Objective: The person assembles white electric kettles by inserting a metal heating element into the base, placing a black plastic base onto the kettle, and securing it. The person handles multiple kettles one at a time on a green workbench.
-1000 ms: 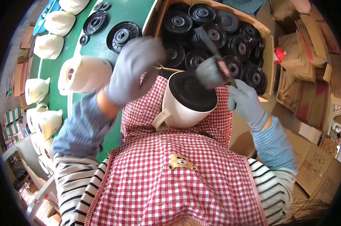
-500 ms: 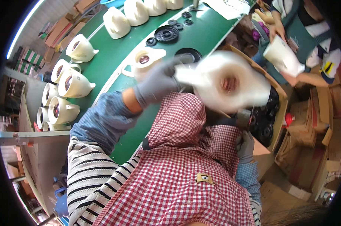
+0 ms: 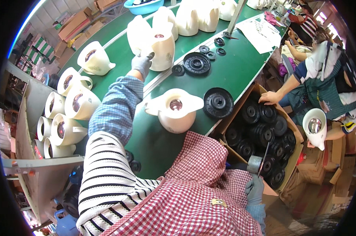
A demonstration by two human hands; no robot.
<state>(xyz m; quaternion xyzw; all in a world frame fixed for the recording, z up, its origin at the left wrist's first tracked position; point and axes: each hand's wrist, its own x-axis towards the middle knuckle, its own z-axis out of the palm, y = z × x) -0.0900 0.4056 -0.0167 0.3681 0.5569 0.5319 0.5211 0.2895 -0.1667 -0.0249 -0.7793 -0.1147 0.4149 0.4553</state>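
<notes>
My left hand [image 3: 142, 63], in a grey glove, reaches far out over the green belt [image 3: 241, 67]. Its fingers curl on the side of an upright white plastic jug [image 3: 162, 46]. Low beside my red checked apron, my gloved right hand [image 3: 255, 189] grips a small hammer [image 3: 256, 163] with a grey cylindrical head. The hammer is over a cardboard box [image 3: 260, 89] filled with black round discs [image 3: 264, 135]. Nearer to me, another white jug [image 3: 174, 114] lies on the belt with its open end up, and a black disc [image 3: 218, 102] lies next to it.
Several white jugs [image 3: 64, 118] crowd a shelf at left, and more stand at the belt's far end. Loose black discs [image 3: 196, 63] and paper sheets [image 3: 260, 35] lie on the belt. At right, another person's hand [image 3: 269, 97] rests on the box; that person holds a white jug [image 3: 315, 128].
My left hand lifted the white jug off my lap, swung it left and carried it out over the belt. My right hand dropped low with the hammer.
</notes>
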